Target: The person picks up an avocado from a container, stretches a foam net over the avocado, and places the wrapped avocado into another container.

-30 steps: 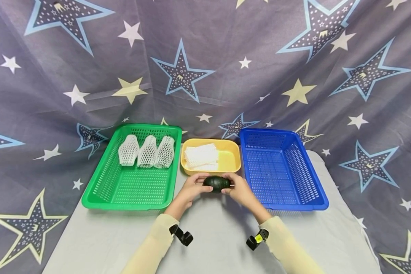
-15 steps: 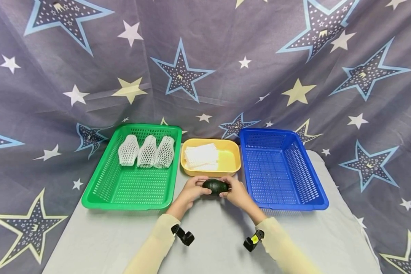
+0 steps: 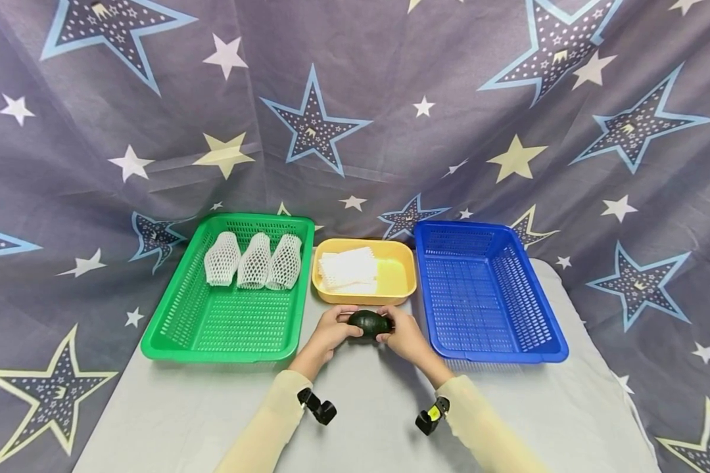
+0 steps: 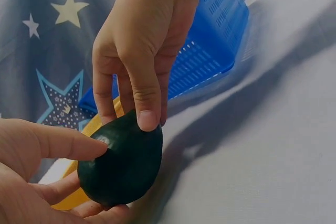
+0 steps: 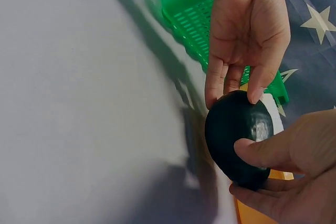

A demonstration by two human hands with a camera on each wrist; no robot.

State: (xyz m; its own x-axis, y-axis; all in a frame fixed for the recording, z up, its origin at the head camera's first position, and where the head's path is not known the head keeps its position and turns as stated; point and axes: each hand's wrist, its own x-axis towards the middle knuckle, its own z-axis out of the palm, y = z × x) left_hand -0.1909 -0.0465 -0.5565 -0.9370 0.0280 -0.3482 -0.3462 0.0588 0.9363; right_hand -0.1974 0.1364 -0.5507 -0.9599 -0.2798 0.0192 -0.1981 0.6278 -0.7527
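A dark green, smooth avocado [image 3: 369,324] is held between both hands just in front of the yellow tub. My left hand [image 3: 330,332] pinches its left end with the thumb on the near side. On the opposite end, my right hand [image 3: 406,333] grips it between thumb and fingers. Seen from the left wrist, the avocado [image 4: 126,161] looks pear-shaped, its narrower end toward the right hand [image 4: 139,45]. Several fingertips are partly hidden behind the fruit. The yellow tub [image 3: 396,297] contains a pile of white foam nets [image 3: 349,268].
To the left stands a green basket [image 3: 245,322] with three white net-covered items [image 3: 253,263] along its back. A blue basket [image 3: 473,289] stands on the right. Behind them hangs a star-patterned cloth [image 3: 378,79]. A pale cloth covers the table [image 3: 367,420].
Both hands have shifted slightly left and nearer the person, carrying the avocado between them. The right forearm has swung inward a little. The baskets and tub stay put.
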